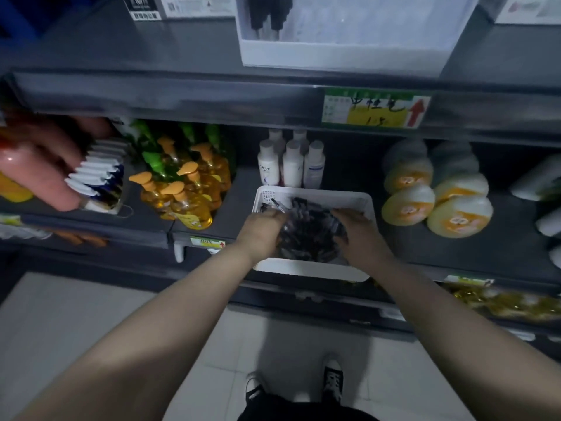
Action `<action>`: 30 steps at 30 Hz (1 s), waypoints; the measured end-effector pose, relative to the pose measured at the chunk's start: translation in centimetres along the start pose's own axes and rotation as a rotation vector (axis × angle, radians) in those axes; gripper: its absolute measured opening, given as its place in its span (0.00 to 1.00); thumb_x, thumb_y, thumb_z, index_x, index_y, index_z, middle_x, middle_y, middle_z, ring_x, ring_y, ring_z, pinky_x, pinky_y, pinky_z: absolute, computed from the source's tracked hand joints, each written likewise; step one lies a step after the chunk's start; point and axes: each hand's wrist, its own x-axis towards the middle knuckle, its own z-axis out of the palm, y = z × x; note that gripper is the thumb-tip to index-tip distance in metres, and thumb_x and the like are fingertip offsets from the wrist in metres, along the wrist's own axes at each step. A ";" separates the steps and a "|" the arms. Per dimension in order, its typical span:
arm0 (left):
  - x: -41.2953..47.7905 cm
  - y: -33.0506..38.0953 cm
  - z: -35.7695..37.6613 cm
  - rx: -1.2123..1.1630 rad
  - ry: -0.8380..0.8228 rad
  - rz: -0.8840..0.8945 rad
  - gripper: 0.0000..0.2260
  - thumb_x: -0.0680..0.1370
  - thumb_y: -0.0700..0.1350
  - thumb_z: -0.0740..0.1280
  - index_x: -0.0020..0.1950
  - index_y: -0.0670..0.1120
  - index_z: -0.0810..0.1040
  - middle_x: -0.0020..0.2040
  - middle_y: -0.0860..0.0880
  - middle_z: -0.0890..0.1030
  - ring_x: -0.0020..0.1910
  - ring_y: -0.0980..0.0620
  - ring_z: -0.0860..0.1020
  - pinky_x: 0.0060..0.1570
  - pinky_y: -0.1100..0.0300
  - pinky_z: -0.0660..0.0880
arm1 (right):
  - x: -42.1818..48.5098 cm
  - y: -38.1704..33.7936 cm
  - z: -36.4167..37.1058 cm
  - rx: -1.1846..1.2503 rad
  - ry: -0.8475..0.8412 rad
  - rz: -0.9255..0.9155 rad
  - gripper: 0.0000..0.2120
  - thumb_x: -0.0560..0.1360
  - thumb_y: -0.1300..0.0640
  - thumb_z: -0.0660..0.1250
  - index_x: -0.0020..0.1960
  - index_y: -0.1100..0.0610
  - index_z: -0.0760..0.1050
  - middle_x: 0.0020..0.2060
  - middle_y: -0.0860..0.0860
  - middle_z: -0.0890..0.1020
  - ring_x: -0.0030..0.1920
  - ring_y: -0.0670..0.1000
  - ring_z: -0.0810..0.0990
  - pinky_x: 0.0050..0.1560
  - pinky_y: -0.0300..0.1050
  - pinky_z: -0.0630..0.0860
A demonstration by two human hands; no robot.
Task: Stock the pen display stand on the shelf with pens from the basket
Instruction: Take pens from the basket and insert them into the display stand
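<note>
Stocking hardly begun, we judge.
Our left hand [262, 226] and right hand [358, 235] curl around a bunch of pens [309, 233] in the basket [312, 271]; the display stand [343, 54] above looks nearly empty.

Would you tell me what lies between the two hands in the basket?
A heap of dark pens lies between the left hand and right hand, in the head view.

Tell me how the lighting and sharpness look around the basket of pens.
Head view: dim overall; the pens in the white basket smear into a blurry dark mass between the left hand and right hand; the wide-angle lens bows the shelf edge.
</note>
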 end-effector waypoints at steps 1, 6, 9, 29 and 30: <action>0.5 0.2 0.1 0.039 -0.019 -0.003 0.26 0.73 0.38 0.65 0.71 0.48 0.67 0.67 0.45 0.72 0.62 0.40 0.73 0.60 0.54 0.69 | 0.5 0.3 0.2 -0.022 -0.030 0.002 0.28 0.78 0.58 0.63 0.76 0.54 0.58 0.74 0.54 0.62 0.73 0.55 0.60 0.72 0.50 0.60; 2.3 0.7 1.1 0.144 -0.089 -0.058 0.28 0.73 0.38 0.66 0.72 0.50 0.66 0.71 0.45 0.67 0.68 0.43 0.68 0.66 0.56 0.62 | 2.8 1.7 1.8 -0.134 -0.141 0.002 0.30 0.78 0.60 0.62 0.76 0.50 0.55 0.76 0.52 0.57 0.75 0.54 0.56 0.74 0.53 0.54; 2.7 1.0 1.8 0.137 -0.088 -0.116 0.28 0.73 0.36 0.67 0.72 0.49 0.66 0.74 0.44 0.63 0.70 0.42 0.65 0.68 0.56 0.61 | 3.9 2.3 2.3 -0.132 -0.155 -0.060 0.31 0.76 0.64 0.61 0.76 0.51 0.57 0.76 0.52 0.58 0.74 0.55 0.58 0.72 0.52 0.58; 2.1 2.7 -0.2 0.394 -0.076 -0.119 0.22 0.76 0.36 0.60 0.70 0.48 0.67 0.68 0.46 0.69 0.69 0.42 0.63 0.71 0.47 0.49 | 7.3 2.4 1.8 -0.386 -0.155 -0.383 0.12 0.80 0.58 0.55 0.58 0.55 0.74 0.60 0.56 0.70 0.60 0.56 0.66 0.57 0.50 0.66; 1.9 2.7 -0.6 0.379 -0.087 -0.115 0.23 0.75 0.36 0.61 0.70 0.48 0.67 0.67 0.45 0.69 0.69 0.42 0.63 0.71 0.48 0.50 | 7.2 2.4 1.6 -0.402 -0.153 -0.413 0.13 0.80 0.58 0.54 0.59 0.56 0.74 0.60 0.56 0.71 0.60 0.56 0.66 0.57 0.50 0.66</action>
